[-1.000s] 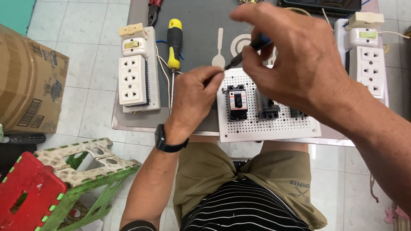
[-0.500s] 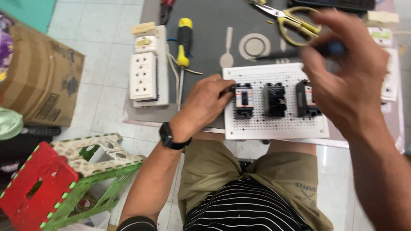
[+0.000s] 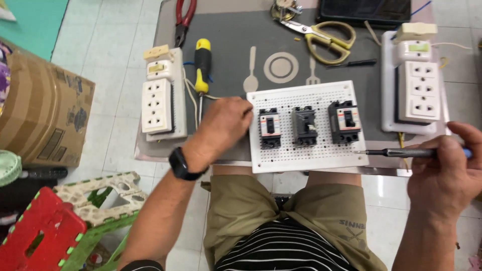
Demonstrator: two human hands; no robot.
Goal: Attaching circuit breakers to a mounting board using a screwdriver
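left hand point(image 3: 221, 128) rests loosely curled against the white perforated board point(image 3: 306, 155) carrying three breakers; right hand point(image 3: 444, 175) grips a slim screwdriver point(image 3: 401, 152), fingers closed.

A brown cardboard box point(image 3: 42, 120) stands on the tiled floor beside a red plastic stool point(image 3: 30, 241); yellow-handled scissors point(image 3: 321, 37) and red-handled pliers point(image 3: 182, 20) lie on the grey mat point(image 3: 231, 35).

The red-handled pliers point(image 3: 182, 20) and the dark flat tablet point(image 3: 365, 10) run off the top edge. The left hand point(image 3: 221, 128) hides its own fingertips at the white perforated board point(image 3: 306, 160).
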